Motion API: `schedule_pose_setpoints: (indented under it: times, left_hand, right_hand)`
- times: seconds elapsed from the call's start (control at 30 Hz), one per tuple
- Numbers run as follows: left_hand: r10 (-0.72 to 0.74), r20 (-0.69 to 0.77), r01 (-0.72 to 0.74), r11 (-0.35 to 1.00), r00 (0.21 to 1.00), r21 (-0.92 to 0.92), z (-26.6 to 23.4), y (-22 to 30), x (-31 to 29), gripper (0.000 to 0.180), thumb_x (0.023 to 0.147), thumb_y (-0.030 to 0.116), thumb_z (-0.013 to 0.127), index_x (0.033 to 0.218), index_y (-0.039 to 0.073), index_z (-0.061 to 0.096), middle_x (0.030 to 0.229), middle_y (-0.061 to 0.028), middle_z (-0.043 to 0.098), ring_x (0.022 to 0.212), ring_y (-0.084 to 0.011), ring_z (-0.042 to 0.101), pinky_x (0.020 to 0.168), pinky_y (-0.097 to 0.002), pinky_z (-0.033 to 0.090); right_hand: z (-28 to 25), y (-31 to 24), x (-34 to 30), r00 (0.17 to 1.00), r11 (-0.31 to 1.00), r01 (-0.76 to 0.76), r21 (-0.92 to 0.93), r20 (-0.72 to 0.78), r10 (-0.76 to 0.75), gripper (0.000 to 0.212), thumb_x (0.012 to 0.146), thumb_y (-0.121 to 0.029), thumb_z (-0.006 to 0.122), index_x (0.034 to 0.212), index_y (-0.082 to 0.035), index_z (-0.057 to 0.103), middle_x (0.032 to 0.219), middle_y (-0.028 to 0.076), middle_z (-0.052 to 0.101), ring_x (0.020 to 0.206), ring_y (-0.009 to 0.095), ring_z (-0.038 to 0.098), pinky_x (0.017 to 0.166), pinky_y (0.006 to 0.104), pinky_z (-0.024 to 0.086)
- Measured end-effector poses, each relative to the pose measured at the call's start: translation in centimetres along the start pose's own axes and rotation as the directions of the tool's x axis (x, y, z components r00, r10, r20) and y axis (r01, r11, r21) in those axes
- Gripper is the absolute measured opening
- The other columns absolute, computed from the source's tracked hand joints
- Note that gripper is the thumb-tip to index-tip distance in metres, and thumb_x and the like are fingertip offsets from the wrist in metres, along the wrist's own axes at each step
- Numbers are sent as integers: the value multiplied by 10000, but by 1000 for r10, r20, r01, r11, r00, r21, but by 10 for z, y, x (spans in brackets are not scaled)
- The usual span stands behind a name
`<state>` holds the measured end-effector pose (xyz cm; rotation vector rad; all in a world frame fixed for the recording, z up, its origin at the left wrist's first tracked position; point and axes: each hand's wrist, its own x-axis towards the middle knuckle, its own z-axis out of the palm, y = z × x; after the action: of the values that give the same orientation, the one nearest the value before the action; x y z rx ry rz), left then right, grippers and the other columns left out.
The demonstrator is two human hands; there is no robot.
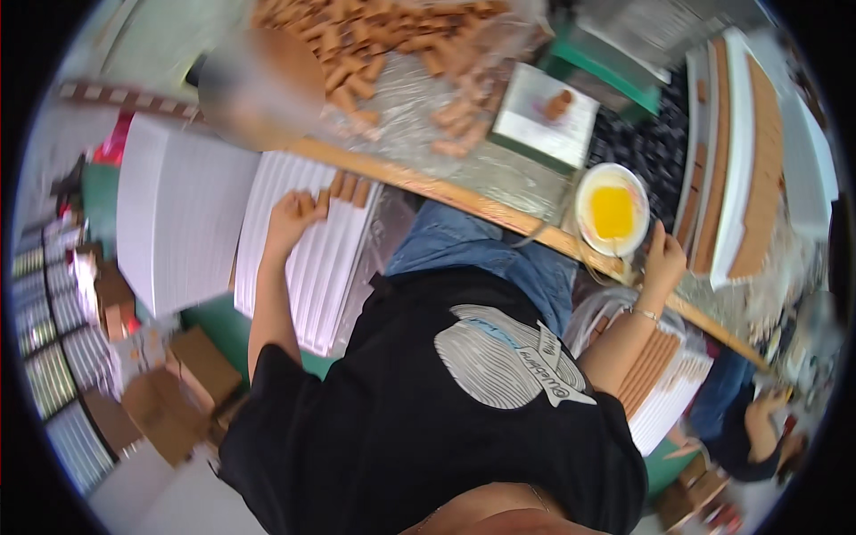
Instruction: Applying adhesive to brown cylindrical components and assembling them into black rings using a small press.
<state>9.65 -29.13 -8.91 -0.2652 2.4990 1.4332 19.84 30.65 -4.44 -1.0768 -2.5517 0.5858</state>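
My left hand (292, 221) reaches over a white ridged tray (299, 303), its fingers closed around a short brown tube (308, 203). More brown tubes (349, 186) lie side by side at the tray's far edge, just right of that hand. My right hand (662, 260) is at the table's near edge, beside a white bowl (584, 234) with a yellow patch inside. Its fingers are bent together, and whatever they hold is too small to make out. Beyond it lies a heap of small black pieces (644, 156).
Loose brown tubes (392, 40) are heaped at the table's far side. A white-topped box (526, 116) bears one brown piece. Filled trays (744, 160) stand upright at right; another tray (664, 415) lies below my right forearm. Cardboard boxes (209, 366) are at left, another person (758, 432) at lower right.
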Motion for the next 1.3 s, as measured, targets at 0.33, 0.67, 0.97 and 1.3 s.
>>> schedule_pose_setpoints:
  times: [0.33, 0.67, 0.97, 1.3]
  left_hand:
    - [-122, -172, 185, 888, 978, 422, -1, -42, 68, 387, 532, 212, 846, 786, 7, 639, 750, -110, 654, 707, -234, 636, 686, -354, 501]
    - [-206, -198, 261, 912, 958, 316, -7, -76, 98, 462, 728, 343, 784, 914, -59, 652, 792, -174, 687, 727, -230, 681, 656, -348, 530]
    - [208, -520, 86, 871, 828, 484, -7, -81, 72, 195, 853, 93, 634, 1035, 26, 660, 951, -162, 629, 795, -256, 641, 724, -329, 507]
    - [729, 101, -668, 551, 677, 500, 39, 165, 67, 169, 797, 6, 634, 964, 11, 658, 924, -131, 642, 851, -267, 625, 740, -335, 504]
  right_hand:
    - [31, 10, 1, 994, 926, 105, 362, -70, -85, 249, 882, -199, 682, 852, 49, 689, 645, 7, 607, 547, 43, 470, 497, 207, 370]
    - [34, 15, -1, 997, 892, 63, 448, -61, -40, 194, 887, -149, 676, 845, 39, 654, 659, -12, 591, 571, 26, 482, 510, 183, 376]
    - [33, 8, -2, 993, 866, 92, 492, -105, -46, 189, 894, -155, 669, 857, 28, 647, 640, -28, 555, 552, 23, 439, 495, 182, 338]
    - [22, 9, -14, 971, 787, 179, 591, -235, -44, 144, 907, -137, 652, 912, 6, 637, 786, -2, 600, 700, 59, 517, 630, 202, 434]
